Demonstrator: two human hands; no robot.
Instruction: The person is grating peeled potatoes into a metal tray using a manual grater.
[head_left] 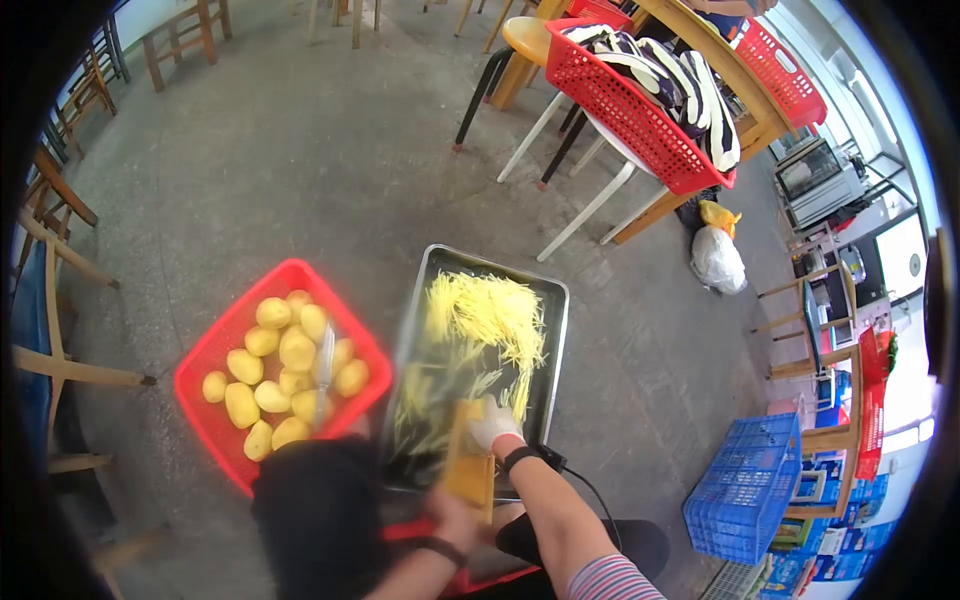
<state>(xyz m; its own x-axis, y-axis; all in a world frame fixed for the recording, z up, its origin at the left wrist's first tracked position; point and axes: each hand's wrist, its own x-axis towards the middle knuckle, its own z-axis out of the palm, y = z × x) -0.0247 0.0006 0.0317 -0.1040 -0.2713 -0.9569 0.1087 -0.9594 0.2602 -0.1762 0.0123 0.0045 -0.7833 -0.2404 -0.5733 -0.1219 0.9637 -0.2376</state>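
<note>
My left hand (455, 520) is wrapped round the lower end of a wooden grater board (468, 455), slightly blurred. My right hand (492, 422), in a pale glove, is pressed on the board's upper part; whatever lies under its fingers is hidden. The board slants over a metal tray (560, 330). Inside the tray, yellow potato shreds (490, 310) are heaped at the far end, with more shreds blurred at the left. Left of the tray, a red basket (225, 325) holds several peeled potatoes (297, 350), and a knife (325, 365) rests on them.
A red basket (640, 125) of striped eggplants (690, 85) stands on a stool at the upper right, beside a wooden table. Stacked blue crates (745, 490) are at the lower right. White and yellow bags (718, 260) lie on the floor. Chairs line the left edge.
</note>
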